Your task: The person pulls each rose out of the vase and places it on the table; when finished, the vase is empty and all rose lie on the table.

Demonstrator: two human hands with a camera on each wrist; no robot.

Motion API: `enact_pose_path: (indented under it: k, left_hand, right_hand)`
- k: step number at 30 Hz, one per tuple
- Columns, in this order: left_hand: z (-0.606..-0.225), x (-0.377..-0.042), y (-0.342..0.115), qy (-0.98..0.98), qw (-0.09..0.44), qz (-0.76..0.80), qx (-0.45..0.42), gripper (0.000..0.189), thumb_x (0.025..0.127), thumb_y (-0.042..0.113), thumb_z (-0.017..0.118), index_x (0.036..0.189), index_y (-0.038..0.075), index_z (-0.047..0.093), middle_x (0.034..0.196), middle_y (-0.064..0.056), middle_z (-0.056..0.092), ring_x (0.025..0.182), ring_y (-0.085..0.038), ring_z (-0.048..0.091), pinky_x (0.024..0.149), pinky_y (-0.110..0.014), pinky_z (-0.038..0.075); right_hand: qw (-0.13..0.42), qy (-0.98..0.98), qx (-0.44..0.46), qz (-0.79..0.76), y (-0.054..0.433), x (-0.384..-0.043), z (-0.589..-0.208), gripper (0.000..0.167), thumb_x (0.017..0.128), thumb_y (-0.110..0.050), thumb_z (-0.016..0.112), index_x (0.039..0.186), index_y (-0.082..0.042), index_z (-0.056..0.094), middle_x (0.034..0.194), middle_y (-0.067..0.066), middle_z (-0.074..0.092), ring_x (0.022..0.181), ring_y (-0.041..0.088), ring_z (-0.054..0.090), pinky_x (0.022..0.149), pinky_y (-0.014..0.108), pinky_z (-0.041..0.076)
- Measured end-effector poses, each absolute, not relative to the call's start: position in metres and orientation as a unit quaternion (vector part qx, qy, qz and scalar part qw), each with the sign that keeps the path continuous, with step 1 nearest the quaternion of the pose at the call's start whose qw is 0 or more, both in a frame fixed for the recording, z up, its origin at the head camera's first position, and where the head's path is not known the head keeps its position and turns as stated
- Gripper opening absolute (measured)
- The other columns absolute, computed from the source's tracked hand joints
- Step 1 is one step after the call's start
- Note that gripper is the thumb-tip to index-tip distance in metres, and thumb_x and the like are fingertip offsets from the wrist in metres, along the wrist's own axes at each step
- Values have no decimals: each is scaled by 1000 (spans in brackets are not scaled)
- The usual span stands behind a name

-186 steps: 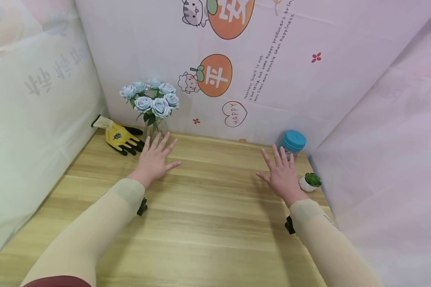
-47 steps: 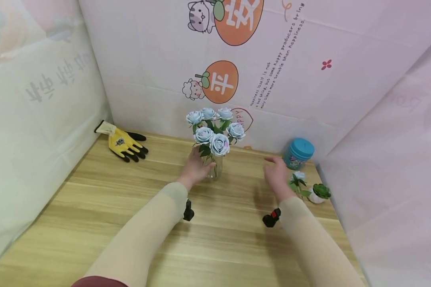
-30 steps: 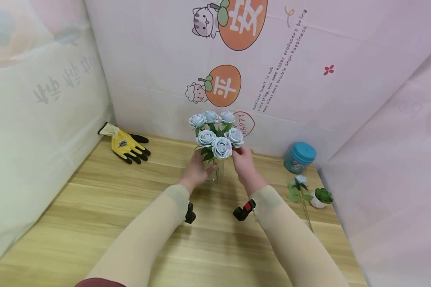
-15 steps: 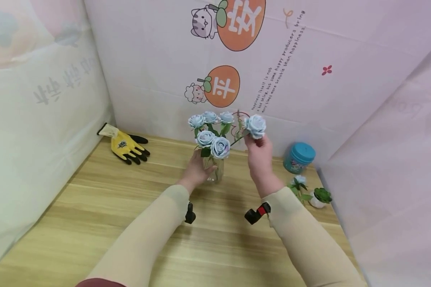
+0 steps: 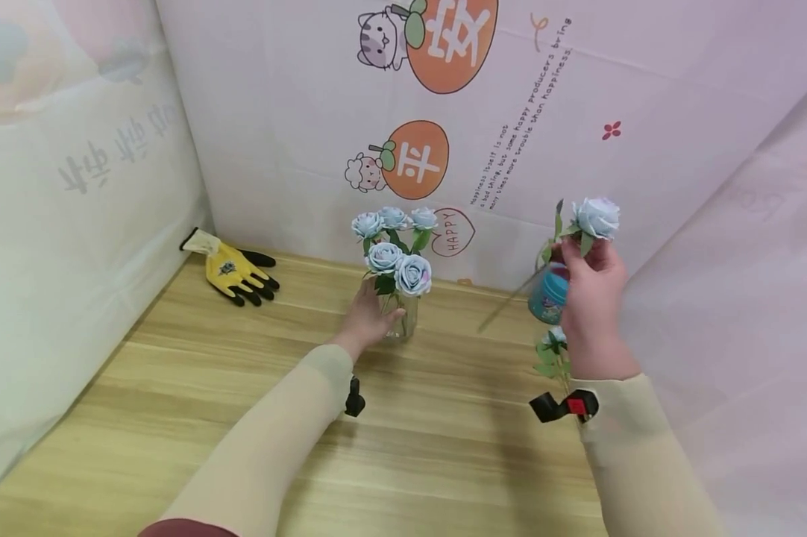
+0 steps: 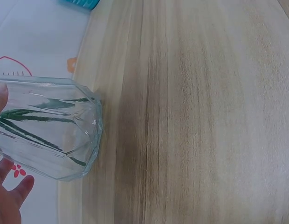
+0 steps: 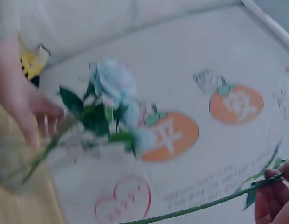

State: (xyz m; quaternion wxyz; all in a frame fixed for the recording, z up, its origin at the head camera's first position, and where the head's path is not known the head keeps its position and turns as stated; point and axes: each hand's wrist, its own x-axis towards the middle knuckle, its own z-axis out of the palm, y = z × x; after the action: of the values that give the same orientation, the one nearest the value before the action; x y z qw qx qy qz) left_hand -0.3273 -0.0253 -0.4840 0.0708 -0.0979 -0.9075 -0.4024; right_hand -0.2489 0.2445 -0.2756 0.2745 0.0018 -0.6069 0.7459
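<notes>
Your right hand [image 5: 594, 309] has drawn the held rose [image 5: 597, 218] away from the vase [image 5: 409, 321] since the earlier frame, and it is now up over the back right corner of the tabletop [image 5: 403, 462]. Its fingers and thumb pinch the stem just under the bloom. Your left hand [image 5: 366, 321] stays where it was, its fingers wrapped round the vase near the middle of the back edge.

You have seven roses in sight: one in your right hand, five vase roses [image 5: 413, 276], and one loose rose [image 5: 555, 335] lying toward the right edge, partly covered by your right hand. One jar [image 5: 547, 294] stands at the back right corner, partly hidden by the same hand, and one yellow glove [image 5: 236, 270] lies at the back left corner.

Only the head view gives you the held rose's bloom and all five vase roses clearly. Your left wrist view adds the clear, faceted base of the vase, with green stems [image 6: 37, 117] inside it. Your right wrist view gives the pinch close up and the long held stem slanting down across the frame; the vase roses are blurred there, so you cannot count them from it.
</notes>
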Motion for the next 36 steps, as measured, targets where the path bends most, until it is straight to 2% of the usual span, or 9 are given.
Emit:
enact_pose_path:
  k: [5,10,14,18,21,24,29,36]
  left_hand:
    - [-483,-331,-28,-903,82,-411,-97,93,90,37,74,152,-2,18,153,-22,29,139,-38,31,114,-43,28]
    - [-479,-332,-28,-905,63,-409,-95,94,91,39,71,154,0,14,156,-20,25,142,-36,27,116,-41,24]
    - [-477,-331,-27,-909,47,-403,-92,96,91,41,70,156,2,11,158,-19,21,144,-34,24,117,-40,22]
    - [-477,-331,-26,-911,49,-399,-94,98,91,42,70,156,2,10,159,-20,21,143,-36,25,116,-40,23]
    - [-478,-330,-26,-911,53,-398,-96,98,91,42,71,155,1,10,158,-21,22,143,-36,26,116,-40,23]
    - [-479,-330,-26,-909,59,-402,-99,97,90,41,71,155,0,11,157,-22,22,143,-37,26,116,-41,23]
    - [-482,-329,-27,-905,67,-406,-106,97,90,39,72,154,-4,13,156,-25,22,142,-40,26,116,-43,24]
    - [-484,-329,-29,-908,77,-394,-120,96,91,37,72,153,-4,13,155,-25,24,142,-38,26,117,-41,22]
  right_hand:
    - [190,-706,-126,670,287,-272,-308,6,96,-8,64,93,-3,61,81,2,66,76,15,61,59,20,47]
    - [112,-765,-198,603,325,-296,-372,13,99,-12,61,106,-1,59,86,1,63,75,11,64,64,21,52]
    - [67,-845,-206,489,339,-300,-421,25,100,-18,57,112,2,61,88,6,69,85,20,64,69,31,51]
    - [35,-881,-200,428,343,-297,-453,28,99,-15,55,114,7,63,107,20,66,101,35,56,78,43,48]
    - [7,-899,-194,392,346,-296,-468,31,96,-10,52,119,9,61,120,27,58,109,41,52,84,50,48]
    - [-28,-912,-186,364,348,-296,-477,35,93,-7,47,124,8,57,125,29,52,112,43,49,87,52,47]
    - [-61,-913,-172,365,349,-296,-485,40,90,-4,44,128,9,52,128,30,48,113,44,47,89,54,45]
    - [-67,-913,-165,367,351,-296,-497,42,91,-5,47,131,10,50,130,32,48,118,45,45,95,55,43]
